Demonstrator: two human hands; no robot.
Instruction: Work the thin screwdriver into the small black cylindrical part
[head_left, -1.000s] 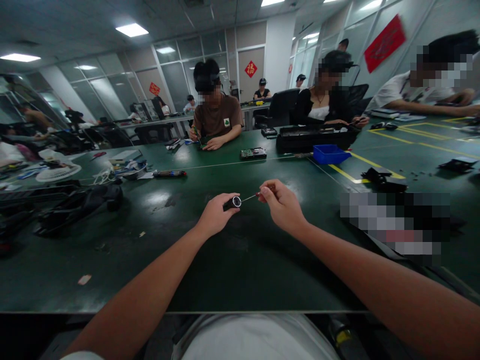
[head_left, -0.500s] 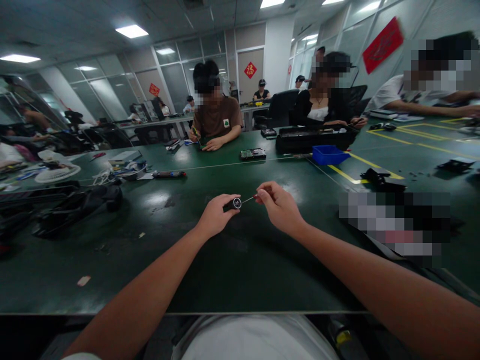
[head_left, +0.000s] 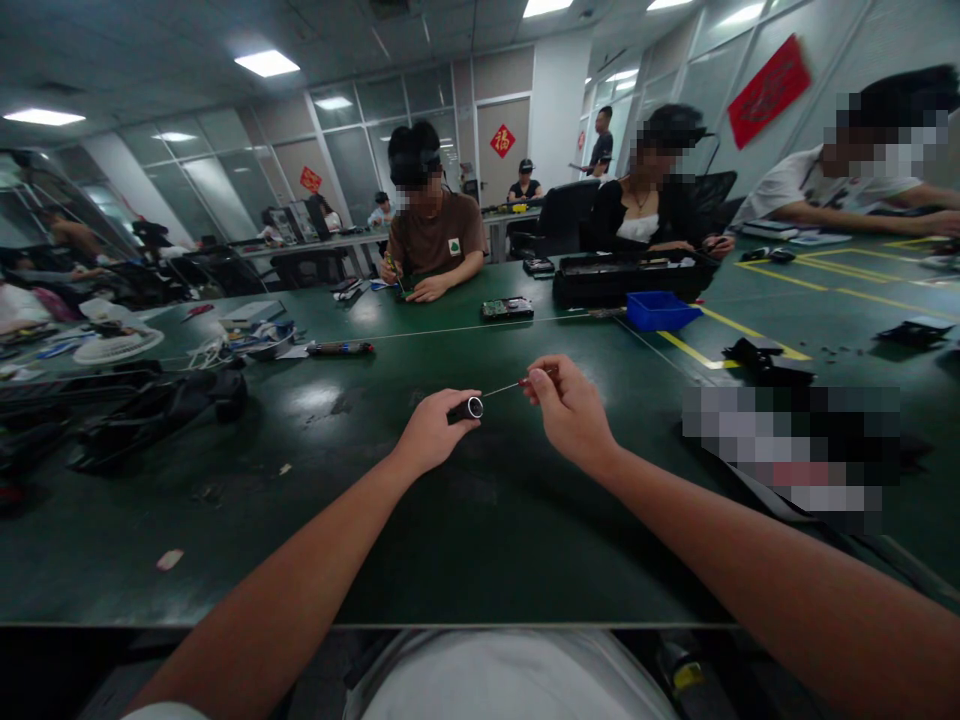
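My left hand [head_left: 429,432] is closed round a small black cylinder [head_left: 468,408] with a shiny ring-shaped end, held just above the green table [head_left: 465,540]. My right hand [head_left: 568,408] pinches the red handle of a thin screwdriver [head_left: 517,384]. Its metal shaft slopes down to the left and its tip meets the cylinder's ringed end. Both forearms reach in from the bottom of the view.
Black parts and cables [head_left: 150,405] lie at the left. A blue bin [head_left: 660,308] and a long black case [head_left: 626,277] stand at the back right, a circuit board [head_left: 507,307] behind my hands. Other people sit working across the table. A blurred patch [head_left: 787,450] lies right.
My right hand has lifted a little and shifted right, so the screwdriver shaft slopes more steeply to the cylinder. The left hand has stayed in place.
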